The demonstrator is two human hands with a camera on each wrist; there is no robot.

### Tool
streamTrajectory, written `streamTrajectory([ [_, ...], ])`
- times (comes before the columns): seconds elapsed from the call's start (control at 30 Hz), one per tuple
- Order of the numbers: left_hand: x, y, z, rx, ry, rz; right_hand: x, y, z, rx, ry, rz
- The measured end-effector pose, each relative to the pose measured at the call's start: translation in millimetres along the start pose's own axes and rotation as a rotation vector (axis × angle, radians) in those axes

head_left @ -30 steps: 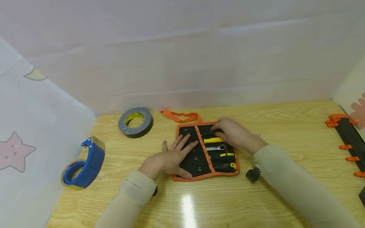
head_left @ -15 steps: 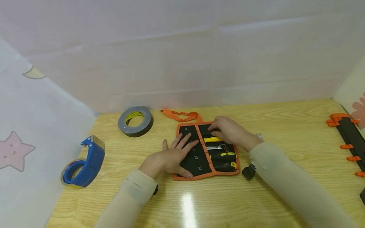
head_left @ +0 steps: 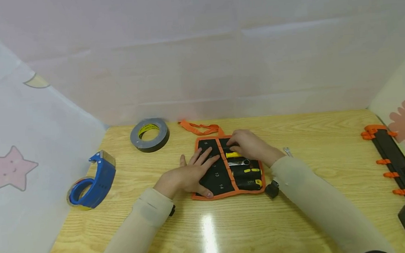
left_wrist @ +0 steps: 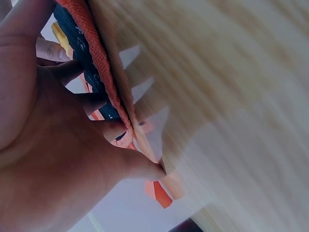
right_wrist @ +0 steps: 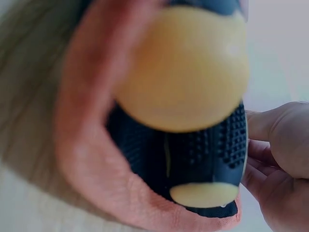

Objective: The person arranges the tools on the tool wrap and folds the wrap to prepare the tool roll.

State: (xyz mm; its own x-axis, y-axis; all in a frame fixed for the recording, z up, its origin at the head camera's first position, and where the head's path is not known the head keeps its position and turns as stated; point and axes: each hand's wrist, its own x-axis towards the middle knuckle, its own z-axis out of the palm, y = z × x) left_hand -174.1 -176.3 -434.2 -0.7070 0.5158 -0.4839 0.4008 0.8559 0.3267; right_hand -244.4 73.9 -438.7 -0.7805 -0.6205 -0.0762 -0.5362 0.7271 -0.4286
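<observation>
A black tool roll point(head_left: 216, 176) with orange trim lies unrolled on the wooden table point(head_left: 210, 235). My left hand point(head_left: 191, 171) lies flat on its left half, fingers spread; in the left wrist view the palm point(left_wrist: 48, 145) presses down beside the orange edge point(left_wrist: 94, 53). My right hand point(head_left: 247, 145) is over the top of the right half, fingers curled on a dark tool there that is mostly hidden. Below it sit a yellow-handled tool point(head_left: 232, 155) and a silver wrench point(head_left: 239, 163). The right wrist view shows a yellow-and-black handle end point(right_wrist: 193, 96) up close.
A grey duct tape roll point(head_left: 150, 135) lies at the back left, and a blue tape dispenser point(head_left: 93, 186) at the left edge. A small wrench point(head_left: 288, 152) lies right of the roll. A black-and-orange tool point(head_left: 403, 171) runs along the right edge. Cloth walls enclose the table.
My right hand has slid a little to the left along the top of the tool roll. The left hand has stayed flat in place.
</observation>
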Motion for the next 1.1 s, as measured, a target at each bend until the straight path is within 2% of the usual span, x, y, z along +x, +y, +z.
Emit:
streamTrajectory([
  [0.4, 0.9, 0.9, -1.1, 0.016, -0.008, -0.013, 4.4, -1.5, 2.0, -0.045, 0.003, -0.035],
  [0.57, 1.9, -0.3, -0.8, 0.01, -0.01, -0.008, -1.0, 0.8, -2.0, -0.022, -0.009, -0.013],
  [0.87, 7.2, -5.1, 4.7, -0.033, -0.016, -0.016, -32.2, 13.1, -12.4, 0.022, 0.048, 0.028],
  [1.1, 4.3, -0.5, 0.1, 0.007, -0.015, -0.017, -65.0, 32.9, -20.2, 0.049, 0.141, 0.019],
])
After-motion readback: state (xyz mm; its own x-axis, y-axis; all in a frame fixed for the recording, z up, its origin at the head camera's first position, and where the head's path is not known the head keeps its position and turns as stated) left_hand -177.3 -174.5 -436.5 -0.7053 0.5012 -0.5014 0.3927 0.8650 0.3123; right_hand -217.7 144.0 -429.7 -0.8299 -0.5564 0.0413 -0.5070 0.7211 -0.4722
